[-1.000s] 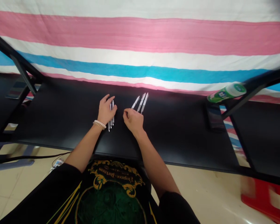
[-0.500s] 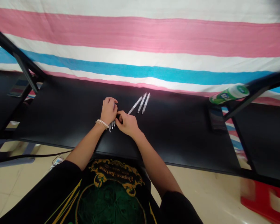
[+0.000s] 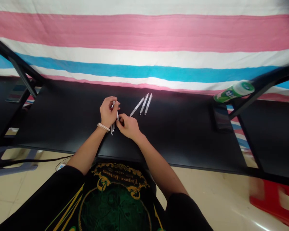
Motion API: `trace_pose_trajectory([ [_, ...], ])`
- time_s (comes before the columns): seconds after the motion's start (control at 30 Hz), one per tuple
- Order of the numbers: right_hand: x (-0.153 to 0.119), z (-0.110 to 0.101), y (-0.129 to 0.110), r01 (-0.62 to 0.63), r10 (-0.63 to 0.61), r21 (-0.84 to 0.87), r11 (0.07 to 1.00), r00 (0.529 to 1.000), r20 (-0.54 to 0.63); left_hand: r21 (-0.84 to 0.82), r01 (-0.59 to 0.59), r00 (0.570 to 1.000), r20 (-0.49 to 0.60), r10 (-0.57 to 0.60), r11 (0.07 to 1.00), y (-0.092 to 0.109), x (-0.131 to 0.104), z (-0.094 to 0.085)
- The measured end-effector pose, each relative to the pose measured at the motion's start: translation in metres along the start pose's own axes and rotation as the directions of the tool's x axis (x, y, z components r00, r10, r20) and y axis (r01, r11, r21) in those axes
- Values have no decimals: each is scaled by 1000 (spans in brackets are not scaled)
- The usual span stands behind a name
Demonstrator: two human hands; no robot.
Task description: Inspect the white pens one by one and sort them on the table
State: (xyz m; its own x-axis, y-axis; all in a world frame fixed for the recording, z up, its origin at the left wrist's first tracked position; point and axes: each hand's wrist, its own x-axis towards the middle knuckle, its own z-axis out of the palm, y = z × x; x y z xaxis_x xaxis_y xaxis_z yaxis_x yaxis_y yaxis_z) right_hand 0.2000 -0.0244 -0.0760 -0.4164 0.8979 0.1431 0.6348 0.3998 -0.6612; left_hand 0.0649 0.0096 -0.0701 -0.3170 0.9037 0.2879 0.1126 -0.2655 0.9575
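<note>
We log one white pen [image 3: 118, 115] between the two hands above the black table [image 3: 183, 131], its upper end leaning toward eleven o'clock. The left hand [image 3: 107, 112] is curled, thumb and fingers closed about the upper barrel; the fingertips of the right hand [image 3: 128, 126] meet the lower end from four o'clock, and whether they pinch it or merely touch we cannot tell. Under the left hand we note more pen ends [image 3: 112, 130] pointing to six o'clock, mostly covered, so no full count. Three loose pens [image 3: 144, 104] lie at one o'clock from the right hand: two near-parallel, the leftmost tilted further over and nearly meeting its neighbour at the top. A green-and-white canister [image 3: 233, 91] sits well apart, between two and three o'clock. Handling, our estimate: light, stiff, hardly fragile; the white barrel probably smooth and apt to slip or roll if pushed from the side. We judge the best hold to be a thumb-and-finger pinch at mid-barrel or on the grey lower section, keeping off the narrow tip.
</note>
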Motion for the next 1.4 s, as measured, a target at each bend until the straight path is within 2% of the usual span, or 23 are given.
trace_pose_trajectory([
  [0.1, 1, 1, 2, -40, 51, 187, 982, 997, -56, -190, 120, 992, 48, -113, 975, 1, 4, 1],
  [0.2, 2, 1, 3, -38, 82, 346, 937, 990, -112, -345, 235, 972, 62, -228, 909, 2, 9, -3],
  [0.27, 4, 1, 4, -43, 119, 460, 887, 983, -137, -420, 318, 947, 102, -304, 850, 2, 12, -8],
  [0.33, 6, 1, 4, -63, 181, 599, 798, 974, -139, -463, 372, 928, 150, -342, 805, 1, 15, -14],
  [0.43, 9, 1, 6, -98, 247, 758, 644, 965, -86, -518, 351, 933, 121, -339, 780, -2, 17, -18],
  [0.5, 10, 0, 7, -101, 258, 794, 600, 963, -72, -554, 310, 944, 80, -321, 773, -3, 18, -17],
  [0.63, 11, -3, 11, -71, 296, 769, 635, 942, -157, -594, 280, 955, 91, -283, 754, 0, 15, -11],
  [0.77, 7, -5, 14, -32, 297, 724, 689, 924, -242, -616, 315, 947, 156, -280, 722, 6, 14, -9],
  [0.87, 3, -5, 13, 25, 219, 599, 800, 918, -331, -621, 331, 940, 153, -304, 710, 6, 14, -10],
  [0.93, 1, -3, 10, 100, 129, 483, 870, 899, -418, -626, 332, 935, 118, -335, 706, 4, 15, -11],
  [1.0, 1, -2, 7, 167, 52, 401, 901, 875, -481, -638, 327, 930, 86, -358, 697, 2, 16, -12],
  [1.07, 2, 1, 6, 167, 55, 399, 902, 870, -490, -653, 311, 930, 59, -363, 690, -1, 16, -13],
  [1.2, 6, 4, 8, 60, 169, 511, 858, 905, -390, -650, 306, 931, 50, -363, 695, -3, 16, -11],
  [1.33, 5, -2, 10, 149, 74, 408, 901, 873, -482, -642, 310, 929, 48, -367, 701, -4, 16, -10],
  [1.4, 5, -6, 10, 139, 86, 421, 896, 877, -473, -638, 311, 928, 43, -371, 705, -4, 16, -10],
])
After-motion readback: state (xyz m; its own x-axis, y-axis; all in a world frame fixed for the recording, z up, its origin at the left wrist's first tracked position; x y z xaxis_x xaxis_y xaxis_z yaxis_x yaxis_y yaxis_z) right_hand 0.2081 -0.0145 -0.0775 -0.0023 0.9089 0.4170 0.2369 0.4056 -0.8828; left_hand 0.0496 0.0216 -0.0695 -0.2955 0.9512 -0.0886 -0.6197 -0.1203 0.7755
